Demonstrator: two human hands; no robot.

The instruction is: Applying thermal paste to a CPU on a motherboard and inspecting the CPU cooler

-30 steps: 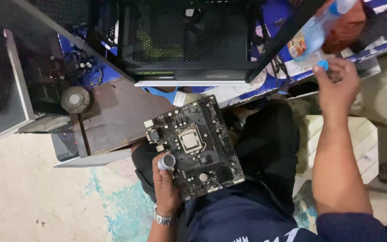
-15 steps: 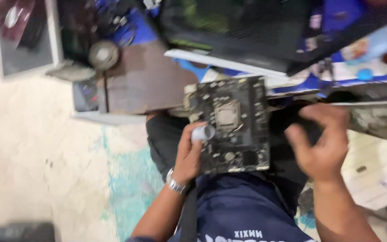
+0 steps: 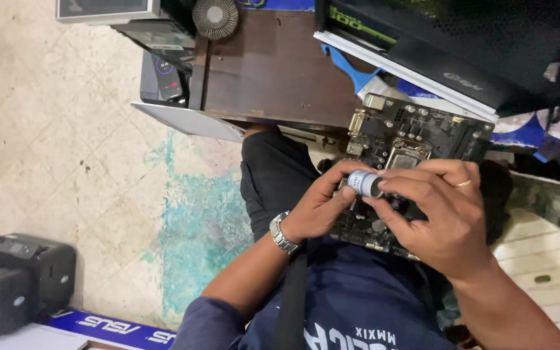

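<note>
Black computer case, at 1 o'clock, lying above a dark wooden board at 12. Motherboard, right of centre, resting on the person's lap. Right hand, fingertips pinched on the dark cap end of a small white tube. Left hand, at 9 o'clock of the tube, fingers closed around its body over the motherboard.

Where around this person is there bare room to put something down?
The tiled floor on the left is bare, between the black printer and the brown board. That board is mostly bare too. The lap is crowded: motherboard and both hands on a small tube.
</note>
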